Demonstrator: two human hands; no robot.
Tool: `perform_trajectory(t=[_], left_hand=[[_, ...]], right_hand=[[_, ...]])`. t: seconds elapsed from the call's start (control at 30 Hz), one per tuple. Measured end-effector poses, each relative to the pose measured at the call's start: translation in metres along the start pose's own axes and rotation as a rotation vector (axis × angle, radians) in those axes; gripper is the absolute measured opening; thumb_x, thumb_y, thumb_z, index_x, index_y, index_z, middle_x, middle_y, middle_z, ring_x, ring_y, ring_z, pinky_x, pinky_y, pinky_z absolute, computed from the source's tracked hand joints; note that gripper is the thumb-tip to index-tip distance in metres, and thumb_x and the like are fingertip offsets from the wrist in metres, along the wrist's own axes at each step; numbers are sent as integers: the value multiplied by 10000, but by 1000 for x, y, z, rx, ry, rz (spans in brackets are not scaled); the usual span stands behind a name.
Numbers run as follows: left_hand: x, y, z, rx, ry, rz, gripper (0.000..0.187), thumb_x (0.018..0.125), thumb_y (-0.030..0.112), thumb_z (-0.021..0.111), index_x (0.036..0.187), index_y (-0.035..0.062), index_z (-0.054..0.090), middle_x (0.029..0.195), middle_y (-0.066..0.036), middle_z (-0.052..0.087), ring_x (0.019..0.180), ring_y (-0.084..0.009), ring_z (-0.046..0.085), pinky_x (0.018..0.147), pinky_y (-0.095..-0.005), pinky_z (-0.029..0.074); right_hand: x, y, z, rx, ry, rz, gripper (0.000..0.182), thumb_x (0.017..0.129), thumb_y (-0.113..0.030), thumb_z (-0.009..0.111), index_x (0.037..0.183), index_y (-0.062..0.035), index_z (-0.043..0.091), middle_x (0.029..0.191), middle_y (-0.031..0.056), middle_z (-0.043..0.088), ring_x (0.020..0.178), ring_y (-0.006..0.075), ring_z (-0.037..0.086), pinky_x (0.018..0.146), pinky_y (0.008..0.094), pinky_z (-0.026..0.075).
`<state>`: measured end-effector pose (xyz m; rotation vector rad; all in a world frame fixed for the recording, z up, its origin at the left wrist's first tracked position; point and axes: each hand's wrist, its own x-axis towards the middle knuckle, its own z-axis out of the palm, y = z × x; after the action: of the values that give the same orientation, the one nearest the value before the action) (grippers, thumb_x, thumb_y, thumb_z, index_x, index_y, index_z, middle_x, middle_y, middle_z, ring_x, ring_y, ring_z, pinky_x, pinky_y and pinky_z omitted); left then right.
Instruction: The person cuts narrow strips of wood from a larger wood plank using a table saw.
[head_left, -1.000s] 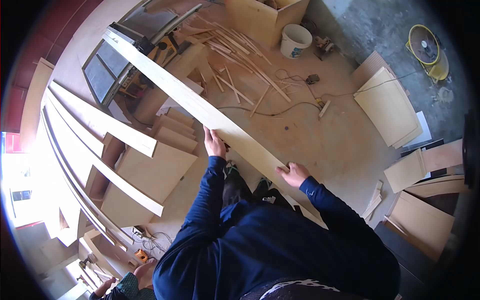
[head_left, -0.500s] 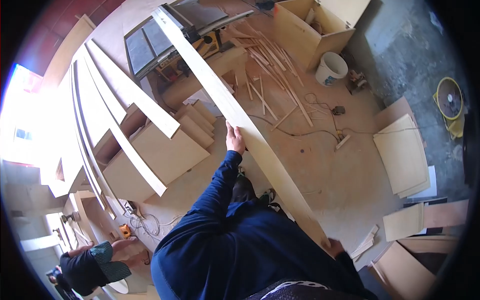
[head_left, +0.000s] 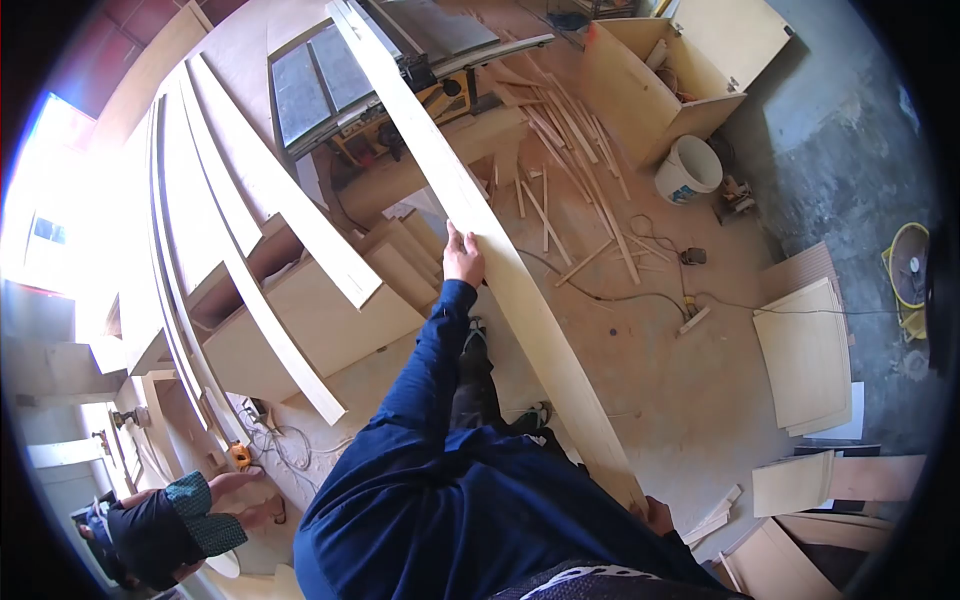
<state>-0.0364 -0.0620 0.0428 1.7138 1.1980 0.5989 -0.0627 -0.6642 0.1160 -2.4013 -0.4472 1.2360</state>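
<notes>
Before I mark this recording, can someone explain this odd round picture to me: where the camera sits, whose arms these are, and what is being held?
The camera sits on a person's head and looks down through a wide lens, which bends straight lines. The dark blue sleeves are that person's own. The left hand grips the edge of a long pale wooden plank; the right hand holds its near end. Below is a workshop floor with a table saw, thin wood offcuts, a white plastic bucket and stacked plywood sheets. Another person stands at lower left.
</notes>
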Motion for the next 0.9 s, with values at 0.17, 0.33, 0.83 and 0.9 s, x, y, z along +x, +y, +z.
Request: perform_trajectory(t=[0.17,0.33,0.83,0.9], left_hand=[[95,-46,9,-147,140,128,572,893,153,461,1358,-110,255,1125,-306,567,1060,-351,581,893,-325,452],[168,-30,-11,-77,164,85,560,869,149,487,1335,-108,312,1028,-296,611,965,-329,625,832,-326,475],[381,-17,-58,305,114,-118,623,871,283,480,1403,29,281,1170,-248,568,1067,-339,579,929,-359,447],[359,-9,-58,272,121,-118,658,863,338,514,1403,40,284,1176,-247,565,1083,-359,563,941,-386,439]], right_hand=[[50,-63,3,-37,31,-44,557,826,-524,550,789,31,580,687,257,593,713,419,609,596,449,467],[104,-109,14,-65,32,-75,552,833,-511,541,821,39,584,711,266,601,730,427,608,613,457,473],[219,-274,25,-110,193,-247,505,850,-481,549,923,19,577,817,263,622,798,433,605,689,467,485],[225,-275,31,-137,247,-264,547,851,-517,525,954,18,575,834,262,625,816,430,604,703,469,484]])
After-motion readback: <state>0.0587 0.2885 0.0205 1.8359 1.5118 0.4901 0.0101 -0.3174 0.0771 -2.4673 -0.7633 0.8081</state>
